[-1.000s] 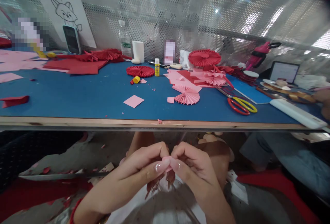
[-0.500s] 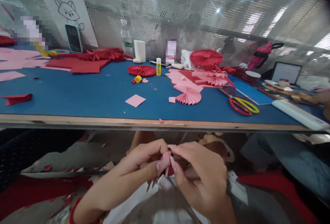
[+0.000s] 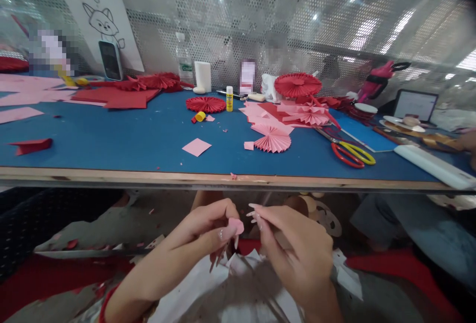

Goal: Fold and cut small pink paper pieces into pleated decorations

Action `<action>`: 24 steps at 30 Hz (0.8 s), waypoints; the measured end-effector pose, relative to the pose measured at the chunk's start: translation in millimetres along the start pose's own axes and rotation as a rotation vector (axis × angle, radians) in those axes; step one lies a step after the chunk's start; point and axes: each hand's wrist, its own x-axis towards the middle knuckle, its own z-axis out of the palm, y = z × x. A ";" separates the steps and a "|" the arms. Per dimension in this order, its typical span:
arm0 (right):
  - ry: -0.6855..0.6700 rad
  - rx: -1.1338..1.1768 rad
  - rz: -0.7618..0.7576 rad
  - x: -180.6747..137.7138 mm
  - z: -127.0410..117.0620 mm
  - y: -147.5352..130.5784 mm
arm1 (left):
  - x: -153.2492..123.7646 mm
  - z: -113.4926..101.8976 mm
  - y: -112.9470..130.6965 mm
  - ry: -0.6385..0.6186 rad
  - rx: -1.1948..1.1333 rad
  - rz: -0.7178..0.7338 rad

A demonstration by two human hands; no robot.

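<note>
Below the table's front edge, my left hand (image 3: 208, 231) pinches a small piece of pink paper (image 3: 237, 226) with a rounded edge between thumb and fingers. My right hand (image 3: 293, 243) is a short gap to the right of it, with thumb and fingertips closed together. Anything between those fingertips is too small to make out. White paper (image 3: 223, 290) lies beneath both hands. On the table in front of them are a square of pink paper (image 3: 197, 147) and a pleated pink paper fan (image 3: 272, 139).
The blue table (image 3: 122, 139) also bears a glue stick (image 3: 229, 98), its yellow cap (image 3: 200, 116), a red pleated rosette (image 3: 206, 104), scissors (image 3: 349, 152) with red and yellow handles, and red paper sheets (image 3: 126, 98). At right, another person's hand (image 3: 469, 140) shows.
My right hand has drawn away to the right from the pink paper piece, which stays in my left hand. A gap now separates the hands.
</note>
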 end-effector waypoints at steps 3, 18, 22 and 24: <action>-0.014 0.129 0.162 -1.3 0.4 -4.6 | 1.2 -1.5 -5.7 0.020 -0.013 0.000; -0.554 0.052 0.676 -62.5 99.8 107.5 | 2.7 -18.4 -171.4 0.207 0.859 0.131; -0.725 0.089 0.681 -95.7 126.4 117.8 | -16.2 -15.1 -227.3 -0.072 0.937 0.233; -0.816 0.154 0.681 -106.1 139.7 121.5 | -15.0 -33.5 -241.9 -0.062 1.003 0.232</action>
